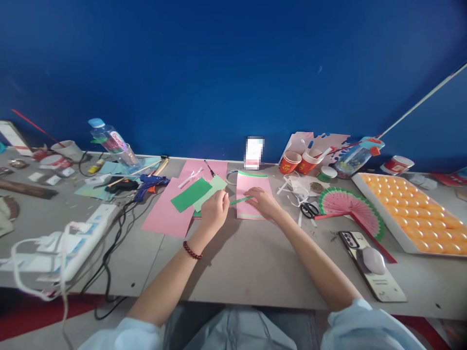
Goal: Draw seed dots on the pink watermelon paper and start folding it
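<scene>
A narrow green paper strip (pixel 240 200) stretches between my two hands. My left hand (pixel 216 209) is closed, its fingertips at the strip's left end. With fingers bent, my right hand (pixel 260 201) grips the strip's other end above a pink paper sheet (pixel 248 212). That sheet has a green band along its top edge and a paler one near the bottom. Beside my left hand lie a dark green paper piece (pixel 191 194) and a light green one (pixel 208 193), on top of larger pink sheets (pixel 166 214).
Right of the sheet are black-handled scissors (pixel 309 210), red paper cups (pixel 290 163), a watermelon-patterned paper fan (pixel 350 206), a phone (pixel 383 282) and an orange-filled tray (pixel 416 209). Leftward sit a blue glue gun (pixel 151 184), a bottle (pixel 113 141), cables and a power strip (pixel 91 238).
</scene>
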`<state>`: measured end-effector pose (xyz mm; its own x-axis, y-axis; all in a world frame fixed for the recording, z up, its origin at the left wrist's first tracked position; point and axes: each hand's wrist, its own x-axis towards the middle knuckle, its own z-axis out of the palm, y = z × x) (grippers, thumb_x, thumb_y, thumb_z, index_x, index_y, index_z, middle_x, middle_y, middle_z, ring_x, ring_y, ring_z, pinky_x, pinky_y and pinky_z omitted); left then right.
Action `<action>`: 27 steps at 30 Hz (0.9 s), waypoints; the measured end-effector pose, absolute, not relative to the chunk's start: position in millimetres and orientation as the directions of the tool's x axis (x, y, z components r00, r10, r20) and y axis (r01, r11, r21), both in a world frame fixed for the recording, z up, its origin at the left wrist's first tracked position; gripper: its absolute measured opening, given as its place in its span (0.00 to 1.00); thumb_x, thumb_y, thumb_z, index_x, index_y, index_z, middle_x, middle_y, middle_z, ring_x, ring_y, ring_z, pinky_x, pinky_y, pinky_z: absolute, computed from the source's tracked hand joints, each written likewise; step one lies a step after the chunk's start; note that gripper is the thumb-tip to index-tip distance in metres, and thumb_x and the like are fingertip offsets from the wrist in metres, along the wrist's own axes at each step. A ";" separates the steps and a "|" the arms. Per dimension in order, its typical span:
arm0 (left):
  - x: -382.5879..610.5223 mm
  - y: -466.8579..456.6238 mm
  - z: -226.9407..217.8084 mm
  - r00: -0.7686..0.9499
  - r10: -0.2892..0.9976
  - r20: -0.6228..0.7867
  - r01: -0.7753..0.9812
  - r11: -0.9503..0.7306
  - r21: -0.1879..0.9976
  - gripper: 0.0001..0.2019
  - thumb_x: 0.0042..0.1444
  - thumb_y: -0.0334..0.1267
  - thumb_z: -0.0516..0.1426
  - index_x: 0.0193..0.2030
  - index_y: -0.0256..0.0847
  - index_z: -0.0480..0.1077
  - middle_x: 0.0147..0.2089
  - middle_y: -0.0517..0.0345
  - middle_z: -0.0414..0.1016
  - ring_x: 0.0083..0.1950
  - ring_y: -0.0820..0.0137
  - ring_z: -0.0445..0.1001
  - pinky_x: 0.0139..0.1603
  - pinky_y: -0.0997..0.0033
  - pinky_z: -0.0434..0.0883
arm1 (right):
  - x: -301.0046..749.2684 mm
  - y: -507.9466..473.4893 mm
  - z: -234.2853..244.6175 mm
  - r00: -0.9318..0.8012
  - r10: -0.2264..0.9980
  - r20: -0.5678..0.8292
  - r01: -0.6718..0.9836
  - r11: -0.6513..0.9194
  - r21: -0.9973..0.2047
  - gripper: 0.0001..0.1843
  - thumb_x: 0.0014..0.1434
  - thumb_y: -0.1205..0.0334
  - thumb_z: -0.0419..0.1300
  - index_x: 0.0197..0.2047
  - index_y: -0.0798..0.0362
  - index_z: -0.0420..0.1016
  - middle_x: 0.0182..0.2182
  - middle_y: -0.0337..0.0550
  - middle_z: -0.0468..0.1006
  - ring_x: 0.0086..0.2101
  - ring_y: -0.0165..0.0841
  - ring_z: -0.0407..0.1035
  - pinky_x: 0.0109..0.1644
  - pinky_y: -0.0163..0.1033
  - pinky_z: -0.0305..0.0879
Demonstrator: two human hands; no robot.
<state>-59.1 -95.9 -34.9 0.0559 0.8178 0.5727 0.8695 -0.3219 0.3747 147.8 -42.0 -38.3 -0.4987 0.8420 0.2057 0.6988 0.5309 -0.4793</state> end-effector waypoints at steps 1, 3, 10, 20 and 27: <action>-59.9 -95.0 -34.3 0.076 0.819 0.569 0.883 -0.320 0.342 0.14 0.66 0.36 0.45 0.29 0.41 0.64 0.23 0.59 0.66 0.25 0.71 0.64 0.28 0.71 0.56 | 147.3 -41.6 -40.1 -0.497 0.842 0.211 0.706 0.533 -0.467 0.10 0.60 0.65 0.58 0.45 0.50 0.77 0.43 0.49 0.77 0.45 0.41 0.70 0.50 0.47 0.66; -60.4 -93.6 -33.8 0.150 0.818 0.555 0.902 -0.343 0.261 0.15 0.65 0.37 0.47 0.28 0.41 0.66 0.25 0.56 0.68 0.30 0.68 0.67 0.32 0.70 0.59 | 147.0 -41.2 -43.1 -0.493 0.841 0.221 0.705 0.536 -0.464 0.08 0.60 0.64 0.59 0.41 0.51 0.78 0.39 0.48 0.76 0.43 0.40 0.69 0.48 0.45 0.65; -57.8 -90.5 -44.8 0.397 0.824 0.404 0.873 -0.475 0.112 0.10 0.60 0.29 0.53 0.44 0.42 0.72 0.42 0.49 0.74 0.50 0.58 0.68 0.45 0.60 0.63 | 148.0 -40.3 -49.3 -0.479 0.848 0.228 0.673 0.521 -0.525 0.05 0.58 0.67 0.59 0.35 0.50 0.76 0.37 0.46 0.75 0.43 0.39 0.67 0.48 0.45 0.63; -57.6 -88.3 -47.4 0.394 0.828 0.399 0.870 -0.476 0.129 0.07 0.59 0.28 0.54 0.32 0.41 0.71 0.35 0.52 0.73 0.45 0.60 0.69 0.42 0.61 0.63 | 148.2 -40.7 -49.9 -0.496 0.835 0.240 0.656 0.541 -0.526 0.06 0.58 0.68 0.59 0.37 0.51 0.76 0.39 0.46 0.76 0.43 0.39 0.66 0.49 0.45 0.63; -55.4 -88.7 -47.4 0.439 0.817 0.374 0.863 -0.499 0.079 0.08 0.59 0.26 0.52 0.32 0.41 0.67 0.32 0.53 0.72 0.41 0.61 0.69 0.41 0.61 0.62 | 146.6 -41.2 -52.0 -0.523 0.813 0.257 0.636 0.573 -0.518 0.05 0.58 0.62 0.61 0.39 0.50 0.78 0.39 0.47 0.77 0.43 0.39 0.68 0.48 0.46 0.64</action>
